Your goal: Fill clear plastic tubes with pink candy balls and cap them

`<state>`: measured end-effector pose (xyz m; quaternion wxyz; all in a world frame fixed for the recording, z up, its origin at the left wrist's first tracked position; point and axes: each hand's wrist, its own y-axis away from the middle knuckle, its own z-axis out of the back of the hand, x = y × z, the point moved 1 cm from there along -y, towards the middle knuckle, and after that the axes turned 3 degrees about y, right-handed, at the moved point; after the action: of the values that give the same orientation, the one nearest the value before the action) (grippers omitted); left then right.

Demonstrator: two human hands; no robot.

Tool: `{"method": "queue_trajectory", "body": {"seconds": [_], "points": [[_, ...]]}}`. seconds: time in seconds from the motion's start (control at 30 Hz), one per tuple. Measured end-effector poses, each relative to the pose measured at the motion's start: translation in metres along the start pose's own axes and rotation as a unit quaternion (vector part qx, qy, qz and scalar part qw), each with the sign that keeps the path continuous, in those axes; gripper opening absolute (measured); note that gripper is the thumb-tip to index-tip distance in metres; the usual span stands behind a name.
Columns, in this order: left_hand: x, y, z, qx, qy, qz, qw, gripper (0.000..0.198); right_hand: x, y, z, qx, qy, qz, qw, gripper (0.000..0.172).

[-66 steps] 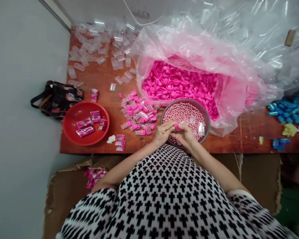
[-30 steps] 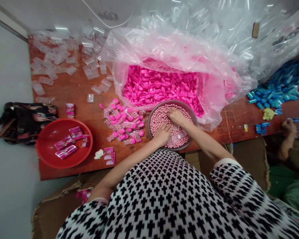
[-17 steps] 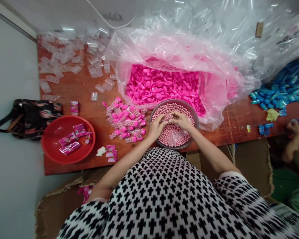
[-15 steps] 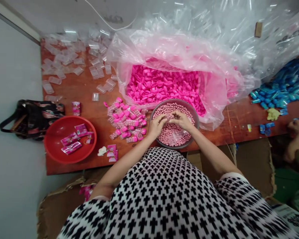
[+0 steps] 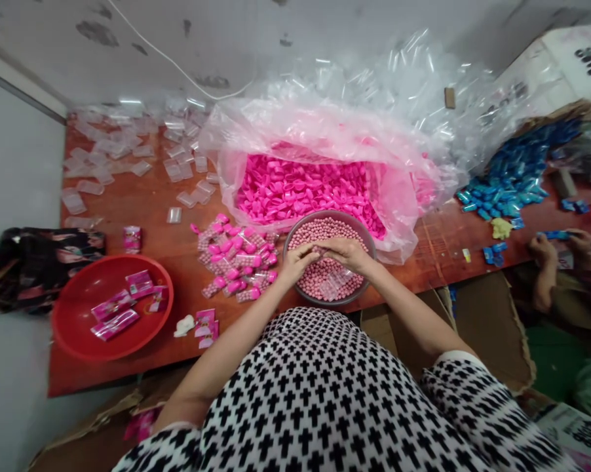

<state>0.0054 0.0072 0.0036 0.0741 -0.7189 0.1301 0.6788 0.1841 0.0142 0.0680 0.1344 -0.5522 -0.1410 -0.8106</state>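
Where the fingertips of the left hand (image 5: 298,259) and right hand (image 5: 348,253) meet, a small container (image 5: 319,250) is pinched between them, above the grey bowl (image 5: 320,302). Both hands grasp it, the right with its fingers arched over the top (only a pinkish bit shows, the rest being covered). Below the hands, pink beads (image 5: 325,229) fill much of the bowl, and some clear pieces (image 5: 335,283) lie on them, nearer the person's body than the held container. Just beyond the bowl, a plastic bag (image 5: 398,219) lies open around bright pink caps (image 5: 300,190). To the left of the left hand sits a pile of filled containers (image 5: 237,261), near the bowl. Further left, a red bowl (image 5: 74,314) holds pink packets (image 5: 113,316). Well apart on the right, a co-worker's hands (image 5: 545,252) hold a blue item (image 5: 553,235).
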Motion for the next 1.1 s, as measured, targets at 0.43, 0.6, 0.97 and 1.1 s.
{"method": "queue_trajectory", "body": {"seconds": [0.43, 0.6, 0.97, 1.1], "points": [[-0.003, -0.003, 0.01, -0.011, -0.09, 0.014, 0.996, 0.031, -0.008, -0.015, 0.009, -0.119, -0.033, -0.075, 0.99, 0.018], [0.003, -0.011, 0.008, -0.005, -0.092, -0.014, 0.996, 0.033, 0.007, -0.024, 0.007, -0.03, 0.039, -0.012, 0.999, 0.022], [-0.015, -0.009, 0.012, -0.044, -0.052, 0.004, 0.998, 0.033, -0.037, -0.098, 0.079, -0.152, 0.447, -0.247, 0.846, 0.038], [-0.014, -0.012, 0.013, -0.069, -0.015, 0.015, 0.997, 0.034, -0.047, -0.139, 0.074, -0.176, 0.484, -0.319, 0.796, 0.045]]}}
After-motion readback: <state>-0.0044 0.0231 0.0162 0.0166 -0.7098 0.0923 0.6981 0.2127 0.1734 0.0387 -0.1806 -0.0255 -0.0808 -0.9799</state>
